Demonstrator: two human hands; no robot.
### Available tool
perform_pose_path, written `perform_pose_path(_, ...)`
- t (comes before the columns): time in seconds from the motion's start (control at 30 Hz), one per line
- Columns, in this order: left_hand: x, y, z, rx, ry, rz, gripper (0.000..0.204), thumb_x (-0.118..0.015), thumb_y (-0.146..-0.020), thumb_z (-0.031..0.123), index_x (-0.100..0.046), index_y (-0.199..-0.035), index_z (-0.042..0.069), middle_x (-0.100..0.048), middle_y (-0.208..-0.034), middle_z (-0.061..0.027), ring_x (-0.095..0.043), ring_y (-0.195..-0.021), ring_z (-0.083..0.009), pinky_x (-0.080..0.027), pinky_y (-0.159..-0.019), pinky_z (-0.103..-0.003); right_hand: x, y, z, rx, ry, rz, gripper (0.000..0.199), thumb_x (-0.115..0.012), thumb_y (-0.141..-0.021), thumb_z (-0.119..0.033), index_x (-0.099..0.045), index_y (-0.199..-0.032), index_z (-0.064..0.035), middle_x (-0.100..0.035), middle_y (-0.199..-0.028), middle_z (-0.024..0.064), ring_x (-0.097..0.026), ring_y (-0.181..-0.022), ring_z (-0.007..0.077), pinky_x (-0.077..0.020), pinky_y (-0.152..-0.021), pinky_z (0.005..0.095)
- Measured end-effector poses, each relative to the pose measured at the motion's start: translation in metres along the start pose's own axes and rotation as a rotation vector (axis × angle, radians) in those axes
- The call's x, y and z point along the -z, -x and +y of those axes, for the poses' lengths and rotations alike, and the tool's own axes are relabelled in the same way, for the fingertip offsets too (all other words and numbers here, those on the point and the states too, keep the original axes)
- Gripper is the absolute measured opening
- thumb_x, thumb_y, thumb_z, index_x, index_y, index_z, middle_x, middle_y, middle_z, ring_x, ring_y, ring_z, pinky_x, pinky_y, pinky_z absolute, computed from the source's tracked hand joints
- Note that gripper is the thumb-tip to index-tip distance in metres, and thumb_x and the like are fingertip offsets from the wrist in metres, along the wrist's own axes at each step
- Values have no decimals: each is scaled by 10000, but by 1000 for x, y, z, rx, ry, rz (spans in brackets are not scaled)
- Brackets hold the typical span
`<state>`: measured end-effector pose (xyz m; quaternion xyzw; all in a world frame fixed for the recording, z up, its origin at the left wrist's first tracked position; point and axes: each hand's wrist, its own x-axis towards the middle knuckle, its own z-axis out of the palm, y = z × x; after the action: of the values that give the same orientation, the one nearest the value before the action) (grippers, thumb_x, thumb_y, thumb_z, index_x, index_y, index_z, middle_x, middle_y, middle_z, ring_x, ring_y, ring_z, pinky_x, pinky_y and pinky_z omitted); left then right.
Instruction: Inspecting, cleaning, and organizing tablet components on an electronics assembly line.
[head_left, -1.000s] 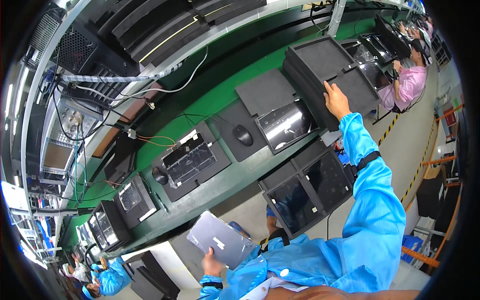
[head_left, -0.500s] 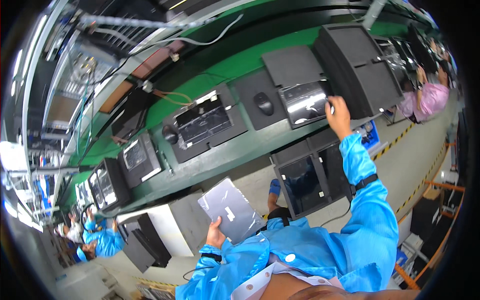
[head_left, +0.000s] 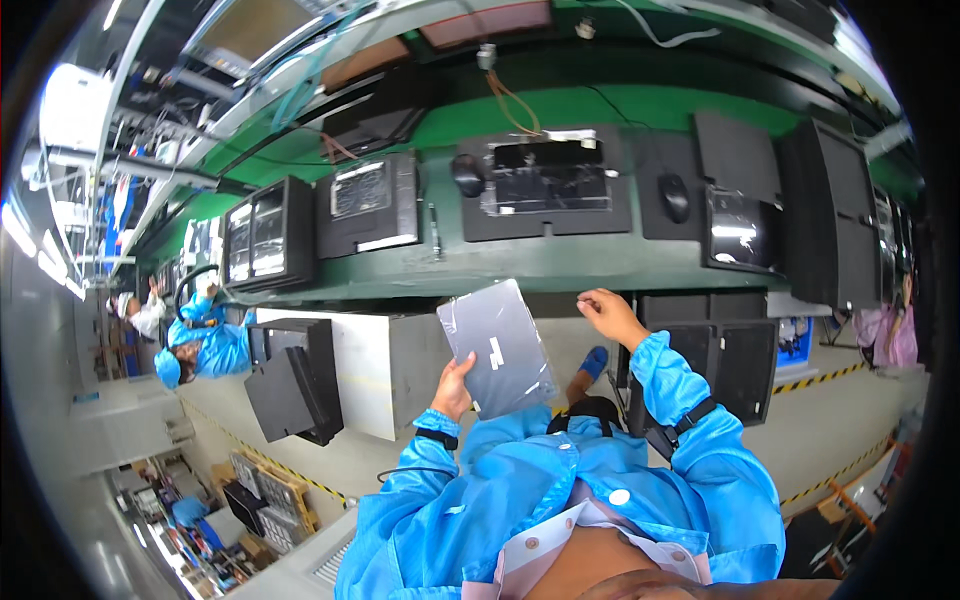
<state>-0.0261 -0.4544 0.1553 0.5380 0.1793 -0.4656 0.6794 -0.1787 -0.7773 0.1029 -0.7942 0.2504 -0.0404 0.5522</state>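
Note:
My left hand [head_left: 456, 388] grips the lower left edge of a flat grey panel [head_left: 488, 330] wrapped in clear film. A small white label sits on the panel's face. My right hand [head_left: 614, 318] is to the right of this panel and apart from it, in front of the bench edge. Its fingers are bent and pressed together; whether anything small is between them cannot be made out. On the green bench [head_left: 470, 262] ahead lies a dark film-covered panel [head_left: 550, 177] on a black foam mat [head_left: 470, 222].
A black mouse [head_left: 467, 175] and another mouse [head_left: 674, 198] flank the mat. Black foam trays [head_left: 835, 220] stand stacked at right; another tray [head_left: 745, 365] is by my right arm. A white cabinet [head_left: 365, 365] stands at left. A co-worker in blue [head_left: 222, 345] works far left.
My right hand has moved left, away from the shiny panel at the bench's right, to beside the grey panel. The view has turned. My left hand still holds the grey panel.

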Motion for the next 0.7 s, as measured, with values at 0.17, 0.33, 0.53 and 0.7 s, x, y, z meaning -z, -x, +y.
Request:
perform_pose_path(0.17, 34, -71, 116, -174, -1, 46, 351, -613, -971, 180, -541, -1273, 16, -626, -1230, -125, -612, -1119, -286, -489, -989, -468, 3, -28, -4, -67, 78, 37, 267, -640, -925, -246, -685, -1055, -17, -684, -960, 147, -670, -821, 265, -526, -741, 364)
perform_pose_path(0.33, 79, -177, 215, -223, 313, 42, 448, -585, -983, 257, -478, -1335, 0, -573, -1306, -156, -557, -1198, -344, -410, -1073, -517, 41, -66, -26, -47, 314, 412, 312, -631, -917, -206, -642, -1156, -7, -662, -1054, 176, -659, -927, 337, -524, -816, 385)
perform_pose_path(0.53, 100, -251, 237, -375, 382, 124, 462, -536, -1015, 292, -448, -1375, 16, -527, -1372, -153, -477, -1294, -299, -343, -1140, -481, 125, -126, -7, 17, 859, 520, 482, -630, -853, -124, -548, -1324, -60, -509, -1359, 145, -486, -1266, 330, -420, -1021, 435)
perform_pose_path(0.7, 79, -227, 245, -42, -419, 574, 847, -443, -937, 690, -539, -1233, -98, -675, -993, -228, -697, -845, -296, -588, -752, -408, 152, -153, 0, 158, 918, 261, 473, -656, -857, -158, -561, -1314, -76, -510, -1354, 141, -479, -1264, 330, -400, -1045, 439)
